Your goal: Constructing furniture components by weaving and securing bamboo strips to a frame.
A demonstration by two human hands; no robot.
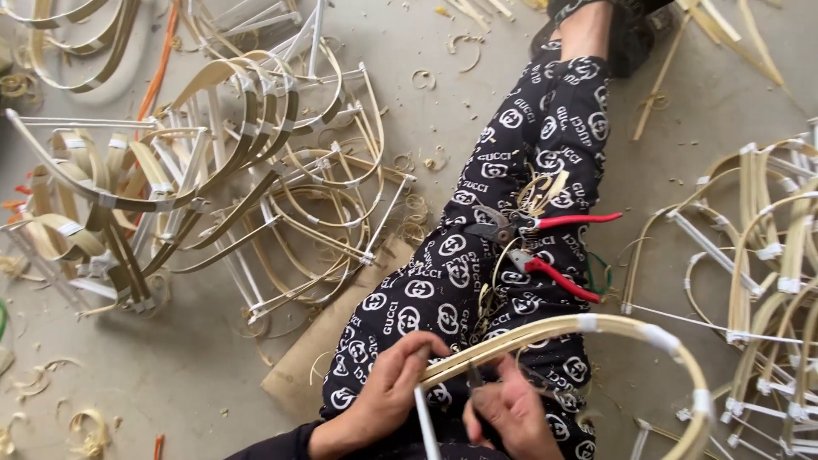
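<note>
My left hand (388, 393) grips a curved bamboo strip frame (596, 325) near its lower end, over my lap. My right hand (511, 417) is closed around a small dark tool pressed against the same strip, next to a thin white stick (424, 419). The strip arcs to the right and bends down, bound with white tape at several spots. Red-handled pliers (545, 247) lie open on my patterned trouser leg (452, 264), among curled shavings.
A heap of finished bamboo frames (196, 187) lies on the concrete floor to the left. More frames (767, 281) are stacked at the right. A cardboard piece (324, 341) sits beside my leg. Shavings are scattered on the floor.
</note>
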